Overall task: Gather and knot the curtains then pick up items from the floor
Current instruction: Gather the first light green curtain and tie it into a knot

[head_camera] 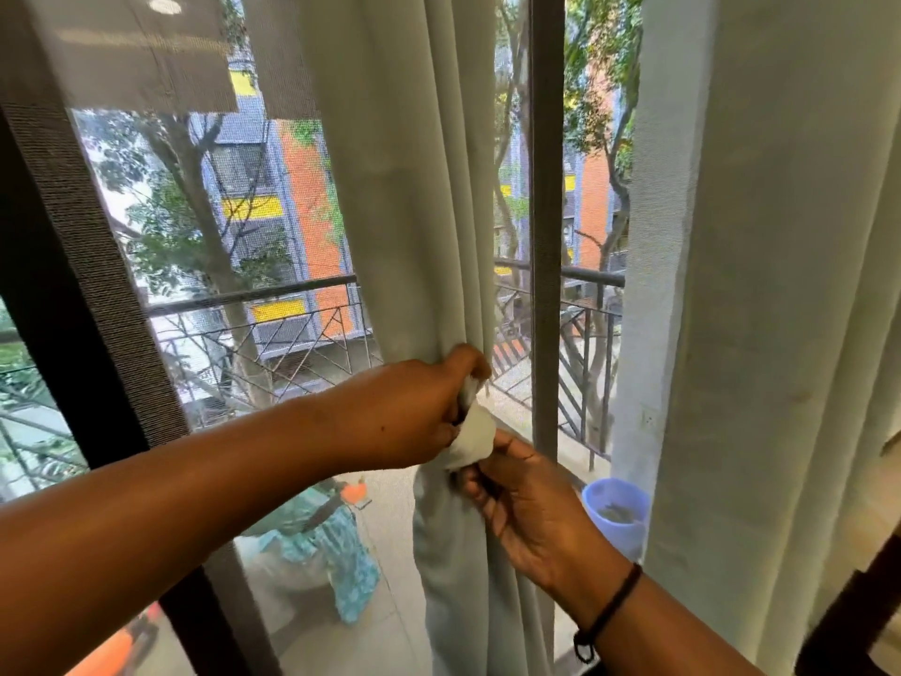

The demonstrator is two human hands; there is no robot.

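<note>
A pale grey-green curtain [414,212] hangs in the middle of the window, bunched tight at waist height. My left hand [414,412] grips the gathered folds from the left, fingers curled round the bunch. Just below, my right hand [526,509] pinches a loop of the same fabric [473,439] that sticks out between the two hands. A second, wider curtain [760,309] hangs loose at the right.
A dark window frame [545,236] and a mesh screen [146,212] stand behind the curtains, with a balcony railing [253,297] outside. On the balcony floor lie a blue plastic tub [616,514], teal patterned cloth [341,553] and an orange object [122,646]. Dark wooden furniture [858,607] juts in at the lower right.
</note>
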